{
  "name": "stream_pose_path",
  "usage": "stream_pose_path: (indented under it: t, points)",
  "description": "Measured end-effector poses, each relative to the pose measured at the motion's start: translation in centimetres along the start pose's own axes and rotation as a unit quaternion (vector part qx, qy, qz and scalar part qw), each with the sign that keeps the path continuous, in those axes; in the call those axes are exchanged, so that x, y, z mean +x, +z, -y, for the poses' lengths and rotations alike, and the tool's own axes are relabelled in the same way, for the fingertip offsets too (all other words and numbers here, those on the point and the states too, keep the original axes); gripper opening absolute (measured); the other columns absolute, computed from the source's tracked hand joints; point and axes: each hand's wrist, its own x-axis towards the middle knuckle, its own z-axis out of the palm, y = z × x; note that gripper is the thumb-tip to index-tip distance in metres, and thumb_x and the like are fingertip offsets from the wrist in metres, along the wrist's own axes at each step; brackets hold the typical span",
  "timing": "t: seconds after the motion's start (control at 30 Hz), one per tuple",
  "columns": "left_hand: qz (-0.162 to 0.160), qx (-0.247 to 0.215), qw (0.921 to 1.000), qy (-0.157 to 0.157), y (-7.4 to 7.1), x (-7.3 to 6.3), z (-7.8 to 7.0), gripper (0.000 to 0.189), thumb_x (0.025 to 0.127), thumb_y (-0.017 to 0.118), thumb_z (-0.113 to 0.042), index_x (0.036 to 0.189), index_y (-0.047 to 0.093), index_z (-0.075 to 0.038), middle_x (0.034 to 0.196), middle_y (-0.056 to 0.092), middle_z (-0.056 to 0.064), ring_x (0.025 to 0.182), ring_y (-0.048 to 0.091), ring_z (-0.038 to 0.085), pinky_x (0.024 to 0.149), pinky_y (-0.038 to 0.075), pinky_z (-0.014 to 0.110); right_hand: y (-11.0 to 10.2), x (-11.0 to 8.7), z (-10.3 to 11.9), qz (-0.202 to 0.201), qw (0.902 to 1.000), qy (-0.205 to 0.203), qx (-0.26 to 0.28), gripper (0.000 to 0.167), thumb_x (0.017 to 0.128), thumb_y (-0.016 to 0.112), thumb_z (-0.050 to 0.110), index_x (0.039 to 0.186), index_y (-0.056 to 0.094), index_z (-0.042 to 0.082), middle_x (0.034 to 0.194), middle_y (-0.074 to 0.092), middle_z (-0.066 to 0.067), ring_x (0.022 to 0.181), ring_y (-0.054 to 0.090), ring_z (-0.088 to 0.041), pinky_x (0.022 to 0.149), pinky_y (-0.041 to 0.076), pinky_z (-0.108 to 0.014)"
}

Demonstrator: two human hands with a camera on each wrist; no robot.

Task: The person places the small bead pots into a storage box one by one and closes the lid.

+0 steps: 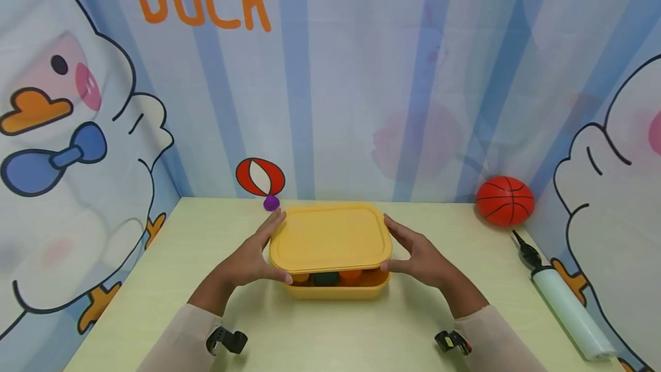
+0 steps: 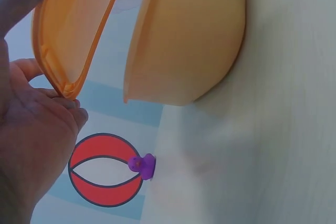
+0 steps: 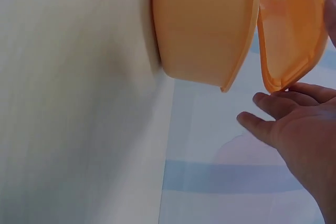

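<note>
A yellow plastic lid [image 1: 330, 237] is raised off a matching yellow box [image 1: 338, 292] on the table, leaving a gap at the front. My left hand [image 1: 251, 258] holds the lid's left end between thumb and fingers, while my right hand [image 1: 424, 257] grips its right end the same way. Through the gap show a dark green thing [image 1: 325, 278] and an orange one [image 1: 350, 276]; the lid hides the rest of the contents. Both wrist views show the lid [image 2: 65, 35] apart from the box [image 3: 205, 24], whose base stays on the table.
Behind the box, near the backdrop, stands a small purple toy duck [image 1: 271, 203]. At the back right is a red ball with black basketball lines [image 1: 505, 201]. A pale hand pump with a black nozzle [image 1: 573, 314] lies along the right edge. Printed curtains [image 1: 351, 73] enclose the table.
</note>
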Motion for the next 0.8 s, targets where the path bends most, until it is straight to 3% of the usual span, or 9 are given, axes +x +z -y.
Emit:
stream_pose_path:
  t: [0.1, 0.27, 0.47, 0.8]
  points:
    - [0.004, -0.001, 0.9999, 0.01, 0.2, -0.2, 0.4, 0.141, 0.072, 0.105, -0.035, 0.177, 0.014, -0.012, 0.187, -0.002, 0.011, 0.171, -0.003, 0.048, 0.133, 0.013, 0.074, 0.3, -0.5, -0.2, -0.001, 0.9999, 0.009, -0.011, 0.106, 0.093, 0.089, 0.024, 0.173, 0.023, 0.002, 0.183, 0.019, -0.018, 0.169, 0.017, -0.046, 0.133, 0.02, -0.064]
    - [0.006, 0.018, 0.9997, 0.013, 1.0, -0.5, 1.0, 0.141, 0.071, 0.105, -0.032, 0.177, 0.015, -0.013, 0.186, 0.0, 0.015, 0.17, 0.0, 0.052, 0.129, 0.012, 0.081, 0.8, -1.2, -0.6, 0.001, 0.9992, 0.028, -0.028, 0.106, 0.092, 0.09, 0.025, 0.174, 0.024, 0.005, 0.182, 0.021, -0.02, 0.167, 0.017, -0.052, 0.132, 0.02, -0.074]
    - [0.006, 0.028, 0.9995, 0.015, 1.8, -0.6, 1.6, 0.143, 0.067, 0.107, -0.034, 0.176, 0.018, -0.011, 0.185, 0.002, 0.019, 0.17, 0.004, 0.053, 0.129, 0.014, 0.08, 1.1, -1.6, -1.1, -0.002, 0.9977, 0.052, -0.044, 0.111, 0.088, 0.094, 0.025, 0.174, 0.026, 0.007, 0.181, 0.024, -0.019, 0.165, 0.022, -0.055, 0.13, 0.025, -0.076]
    - [0.013, 0.024, 0.9994, 0.019, 2.6, -0.6, 2.8, 0.138, 0.067, 0.107, -0.033, 0.175, 0.024, -0.009, 0.185, 0.002, 0.022, 0.168, 0.005, 0.056, 0.129, 0.014, 0.081, 1.5, -1.7, -1.9, -0.004, 0.9971, 0.057, -0.051, 0.113, 0.085, 0.097, 0.022, 0.172, 0.028, 0.004, 0.18, 0.027, -0.022, 0.166, 0.025, -0.051, 0.128, 0.029, -0.075]
